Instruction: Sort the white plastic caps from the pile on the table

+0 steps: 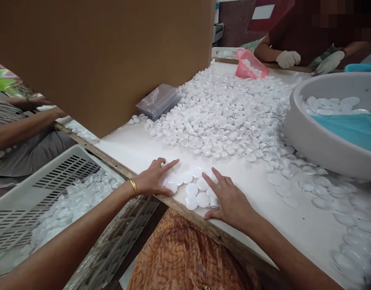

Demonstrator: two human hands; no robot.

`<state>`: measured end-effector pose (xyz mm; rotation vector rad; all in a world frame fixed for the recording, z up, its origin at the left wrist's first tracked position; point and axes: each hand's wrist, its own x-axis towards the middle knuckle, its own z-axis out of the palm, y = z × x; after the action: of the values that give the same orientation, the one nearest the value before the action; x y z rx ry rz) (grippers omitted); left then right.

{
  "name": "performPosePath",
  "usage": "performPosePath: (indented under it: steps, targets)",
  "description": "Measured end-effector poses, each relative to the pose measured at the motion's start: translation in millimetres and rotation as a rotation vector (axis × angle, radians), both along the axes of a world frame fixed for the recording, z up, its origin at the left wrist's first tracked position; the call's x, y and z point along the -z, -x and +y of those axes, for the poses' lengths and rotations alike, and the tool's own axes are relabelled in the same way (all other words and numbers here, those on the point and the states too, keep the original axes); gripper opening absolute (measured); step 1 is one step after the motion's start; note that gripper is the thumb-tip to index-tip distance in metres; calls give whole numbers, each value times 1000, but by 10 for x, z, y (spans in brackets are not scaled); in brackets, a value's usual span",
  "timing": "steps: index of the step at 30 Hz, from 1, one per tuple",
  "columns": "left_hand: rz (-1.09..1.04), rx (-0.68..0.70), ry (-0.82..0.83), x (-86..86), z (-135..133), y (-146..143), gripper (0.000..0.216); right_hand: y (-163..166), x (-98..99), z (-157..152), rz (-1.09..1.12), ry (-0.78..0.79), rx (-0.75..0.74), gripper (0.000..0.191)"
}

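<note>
Near the table's front edge, my left hand (157, 177) rests with fingers spread beside several round white discs (191, 189). Some of these discs lie flat and close together between my two hands. My right hand (229, 197) is on their other side, fingers apart, with its thumb and fingertips around the outermost discs. Neither hand has its fingers wrapped round anything. Beyond my hands, a wide heap of glossy white discs (221, 117) covers much of the white tabletop (125, 141).
A light plastic crate (79, 155) holding white pieces stands at left below the table. A grey tub (297, 104) is at right. A pink scoop (246, 70), clear plastic bags (158, 100) and a brown partition (113, 52) stand behind. A person's gloved hands (288, 59) are across the table.
</note>
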<state>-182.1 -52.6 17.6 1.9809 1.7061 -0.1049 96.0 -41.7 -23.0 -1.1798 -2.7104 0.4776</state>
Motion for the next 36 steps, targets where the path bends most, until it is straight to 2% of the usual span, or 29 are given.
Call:
performPosePath:
  steps: [6, 9, 12, 17, 20, 23, 27, 30, 32, 36]
  targets:
    - [-95, 129, -46, 57, 26, -337, 102, 236, -52, 7, 70, 61, 35, 104]
    - [-144, 151, -75, 86, 37, -445, 99, 277, -30, 27, 117, 69, 80, 94]
    - [-222, 124, -84, 103, 45, -464, 94, 249, -10, 76, 185, 122, 79, 86]
    - [-404, 54, -8, 102, 81, -404, 92, 176, -52, 199, 276, 381, 105, 86]
    - [-506, 19, 46, 104, 147, -365, 94, 175, -137, 284, 320, 482, 154, 84]
    - [-561, -15, 48, 109, 204, -347, 96, 192, -255, 342, 326, 497, 182, 80]
    - [-667, -74, 2, 69, 176, -354, 101, 210, -394, 361, 302, 404, 180, 72]
    - [-747, -84, -69, 7, 133, -282, 101, 287, -426, 437, 288, 315, 221, 71]
    - [-782, -138, -112, -58, 85, -147, 99, 440, -455, 508, 279, 287, 204, 71]
    - [-819, -271, -222, -242, -209, 327, 94, 1049, -650, 497, 293, 306, 84, 70]
